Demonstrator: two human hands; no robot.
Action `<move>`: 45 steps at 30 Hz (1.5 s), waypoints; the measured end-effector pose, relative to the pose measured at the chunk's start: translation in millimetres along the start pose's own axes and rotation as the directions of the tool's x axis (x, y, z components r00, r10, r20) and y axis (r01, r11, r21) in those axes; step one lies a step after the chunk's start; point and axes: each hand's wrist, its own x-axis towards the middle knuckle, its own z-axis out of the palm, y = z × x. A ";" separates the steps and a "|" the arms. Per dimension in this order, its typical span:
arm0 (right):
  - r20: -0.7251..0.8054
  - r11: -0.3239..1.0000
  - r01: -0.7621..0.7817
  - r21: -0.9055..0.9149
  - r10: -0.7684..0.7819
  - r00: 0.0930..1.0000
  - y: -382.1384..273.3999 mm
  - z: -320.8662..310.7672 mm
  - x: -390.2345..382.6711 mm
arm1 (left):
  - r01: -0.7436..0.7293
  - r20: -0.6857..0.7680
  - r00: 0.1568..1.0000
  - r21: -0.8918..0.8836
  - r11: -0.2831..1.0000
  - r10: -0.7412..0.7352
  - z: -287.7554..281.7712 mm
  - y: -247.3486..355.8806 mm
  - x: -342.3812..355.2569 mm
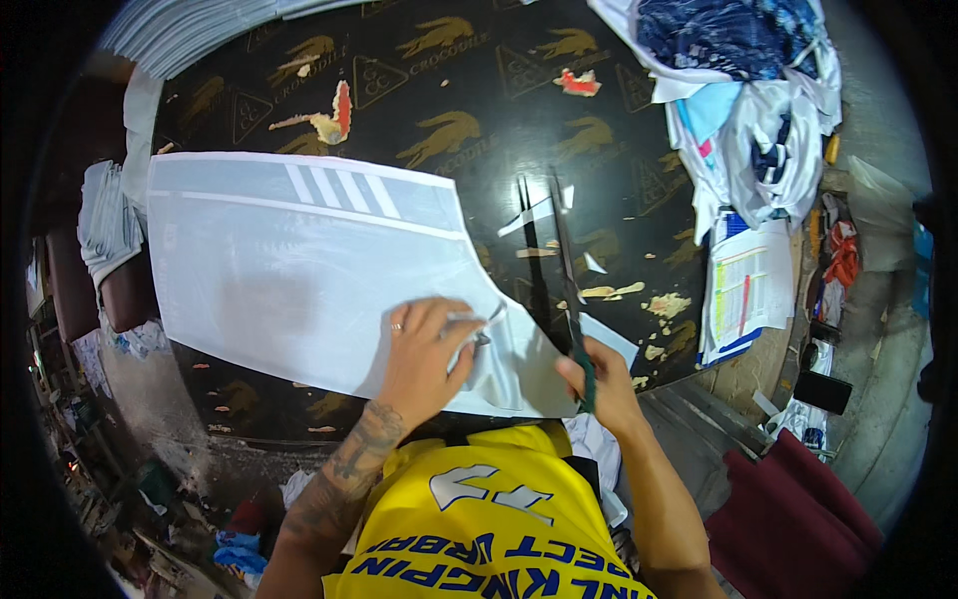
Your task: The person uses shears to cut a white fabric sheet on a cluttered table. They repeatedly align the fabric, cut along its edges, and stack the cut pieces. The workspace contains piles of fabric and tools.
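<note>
Left hand (427, 349) partly hiding pale fabric (299, 255), right hand (611, 384) partly covering scissors (571, 290)

Left forearm (344, 464): tattooed, reaching forward and inward from the near side. Left hand (429, 349): palm down, fingers bent and directed toward the right, thumb beneath the index finger; grip unclear. Right forearm (659, 484): bare, slanting forward and to the left. Right hand (607, 379): fingers curled in a grip. Hands: apart, roughly level.
</note>
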 end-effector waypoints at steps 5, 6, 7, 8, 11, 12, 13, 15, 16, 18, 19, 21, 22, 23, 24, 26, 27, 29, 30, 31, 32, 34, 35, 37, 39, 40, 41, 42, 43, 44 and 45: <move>-0.291 0.990 0.125 -0.063 -0.138 0.947 51.6 -126.2 -54.6 | 0.020 -0.369 0.929 0.060 0.998 0.003 20.7 -2.3 112.4; -0.345 0.982 0.166 -0.092 -0.188 0.920 60.7 -154.0 -52.8 | 0.026 -0.389 0.919 0.235 0.972 0.070 33.0 -0.1 135.9; -0.377 0.969 0.146 -0.199 -0.213 0.901 67.1 -186.8 -51.0 | 0.111 -0.357 0.934 0.341 0.933 0.019 54.7 11.4 145.6; -0.464 0.936 0.113 -0.334 -0.267 0.844 74.2 -215.0 -42.0 | 0.177 -0.368 0.930 0.439 0.881 -0.004 83.6 30.7 149.8; -0.488 0.782 0.073 -0.619 -0.455 0.745 94.7 -283.7 -10.7 | 0.268 -0.278 0.952 0.564 0.781 -0.126 184.2 132.2 115.9; -0.492 0.756 0.064 -0.652 -0.486 0.722 102.4 -297.3 2.1 | -0.057 0.125 0.992 0.573 0.818 -0.018 219.2 178.3 94.2; -0.528 0.740 -0.001 -0.673 -0.480 0.700 110.9 -308.1 11.7 | -0.510 0.334 0.848 0.306 0.804 0.411 243.0 215.7 61.8; -0.504 0.696 -0.007 -0.718 -0.512 0.696 127.6 -319.2 22.6 | -0.496 0.559 0.555 -0.373 0.784 0.617 264.9 260.3 27.6; -0.505 0.680 -0.029 -0.732 -0.514 0.693 133.7 -320.7 22.4 | -0.315 0.651 0.431 -0.540 0.780 0.625 263.0 275.7 17.5; -0.513 0.694 0.067 -0.717 -0.590 0.624 137.2 -315.3 15.0 | -0.402 0.337 0.723 -0.505 0.764 0.603 225.1 251.2 8.0; -0.518 0.693 0.107 -0.713 -0.623 0.586 134.3 -306.8 10.0 | -0.403 0.149 0.875 -0.301 0.864 0.460 197.3 216.3 17.5; -0.507 0.730 0.276 -0.625 -0.649 0.567 116.9 -283.9 -1.4 | 0.117 -0.251 0.951 -0.256 0.960 -0.183 130.7 134.4 6.8; -0.425 0.759 0.353 -0.547 -0.615 0.664 104.0 -263.1 -2.5 | 0.264 -0.456 0.855 -0.023 0.964 -0.245 104.0 95.5 -8.4; -0.204 0.742 0.455 -0.493 -0.607 0.768 90.3 -239.8 -2.9 | 0.417 -0.609 0.741 0.085 0.905 -0.284 77.3 57.7 -28.6; 0.008 0.709 0.564 -0.424 -0.619 0.785 74.4 -209.8 3.9 | 0.520 -0.665 0.664 0.081 0.851 -0.342 65.8 30.6 -48.6; 0.269 0.474 0.729 -0.494 -0.714 0.646 46.5 -149.2 25.8 | 0.727 -0.673 0.546 0.085 0.681 -0.499 64.3 0.3 -84.7; 0.318 0.479 0.735 -0.480 -0.686 0.655 34.7 -118.5 41.5 | 0.789 -0.603 0.543 0.128 0.601 -0.584 70.7 -2.8 -95.7; 0.258 0.478 0.676 -0.562 -0.674 0.692 30.3 -75.1 60.1 | 0.627 -0.592 0.702 0.254 0.736 -0.395 100.8 14.7 -99.0; 0.260 0.424 0.647 -0.634 -0.671 0.694 30.5 -62.5 67.4 | 0.563 -0.547 0.769 0.336 0.755 -0.330 112.3 27.8 -91.6; 0.272 0.364 0.612 -0.702 -0.657 0.703 30.9 -57.4 72.1 | 0.494 -0.521 0.804 0.314 0.811 -0.288 122.6 43.7 -80.2; 0.308 0.291 0.671 -0.682 -0.718 0.624 31.0 -60.6 74.3 | 0.429 -0.553 0.791 0.200 0.881 -0.260 134.6 62.2 -66.0; 0.222 0.492 0.710 -0.504 -0.721 0.656 27.3 -83.4 67.7 | 0.323 -0.475 0.839 0.044 0.945 -0.265 148.9 98.2 -43.7; 0.202 0.517 0.751 -0.410 -0.752 0.628 19.4 -100.2 61.5 | 0.275 -0.364 0.905 0.109 0.955 -0.219 152.2 113.1 -37.1; 0.121 0.585 0.764 -0.272 -0.767 0.630 -0.1 -129.5 41.3 | 0.115 -0.238 0.967 0.096 0.989 -0.089 152.7 137.1 -29.2; 0.121 0.733 0.651 -0.196 -0.641 0.758 -25.4 -144.8 15.7 | -0.020 -0.141 0.989 0.084 0.996 0.032 139.4 143.8 -27.8; 0.149 0.745 0.645 -0.172 -0.628 0.764 -36.7 -140.9 3.4 | 0.034 -0.053 0.998 -0.085 0.996 -0.038 127.6 140.1 -27.7; 0.162 0.787 0.598 -0.152 -0.577 0.800 -47.2 -133.2 -9.7 | 0.047 -0.165 0.983 -0.206 0.977 -0.082 113.4 132.9 -26.9; 0.205 0.798 0.592 -0.116 -0.564 0.800 -54.5 -118.9 -22.9 | 0.047 -0.266 0.954 -0.326 0.944 -0.139 100.8 127.2 -27.1; 0.239 0.822 0.563 -0.085 -0.532 0.813 -60.7 -100.2 -34.3 | -0.001 -0.380 0.907 -0.438 0.899 -0.184 84.4 117.5 -26.2; 0.320 0.846 0.533 -0.014 -0.502 0.804 -65.9 -77.7 -43.2 | -0.091 -0.471 0.872 -0.422 0.902 -0.132 68.6 107.0 -24.3; 0.375 0.862 0.508 0.010 -0.474 0.797 -70.4 -52.7 -49.2 | -0.092 -0.309 0.941 -0.630 0.771 -0.141 52.8 96.8 -26.3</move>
